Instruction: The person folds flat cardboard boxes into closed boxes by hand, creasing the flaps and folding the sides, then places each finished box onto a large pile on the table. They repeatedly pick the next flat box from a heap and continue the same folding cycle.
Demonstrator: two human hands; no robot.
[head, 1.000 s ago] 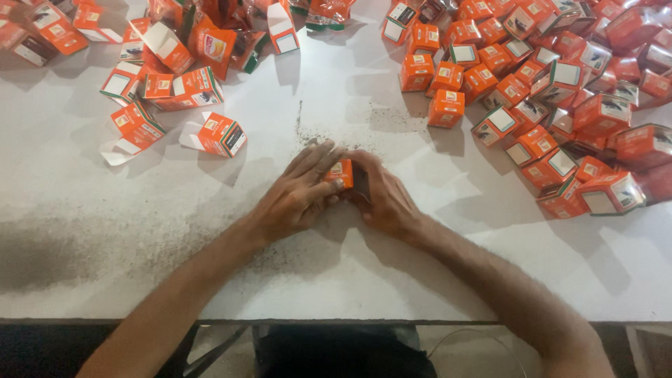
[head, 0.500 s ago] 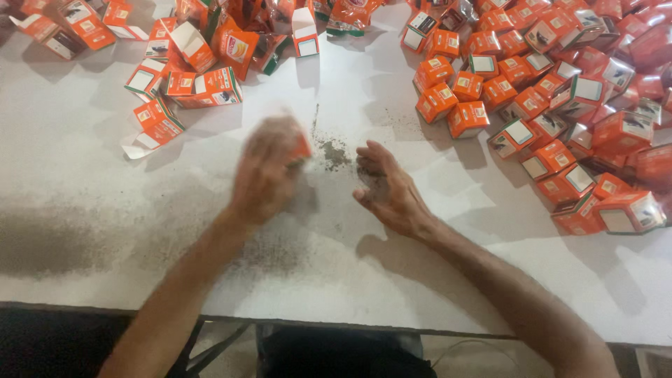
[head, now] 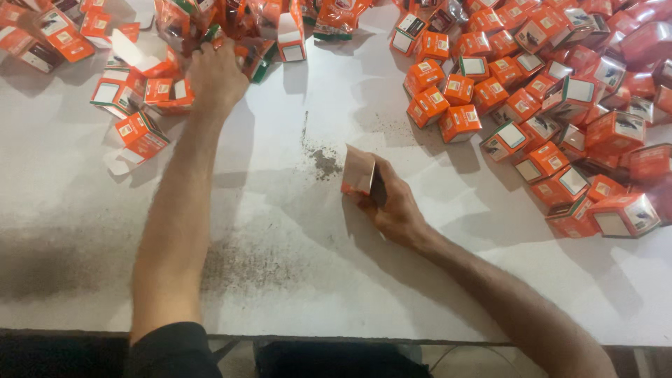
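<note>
My right hand (head: 397,206) rests on the white table (head: 280,231) and holds a small orange and white carton (head: 358,172), one end of it open towards the palm. My left hand (head: 215,75) is stretched out to the far left, lying on a heap of orange cartons and shiny orange packets (head: 231,28). Its fingers are buried among them, so what they grip is hidden. A smear of dark powder (head: 323,162) lies on the table just left of the held carton.
A large pile of closed orange cartons (head: 553,91) fills the right side of the table. Flattened and half-open cartons (head: 140,133) lie at the left. Grey dust stains (head: 238,266) mark the table near its front edge (head: 336,341).
Both hands were together on one carton at the centre. My left hand has since swung up and left to the heap. My right hand now holds a carton alone.
</note>
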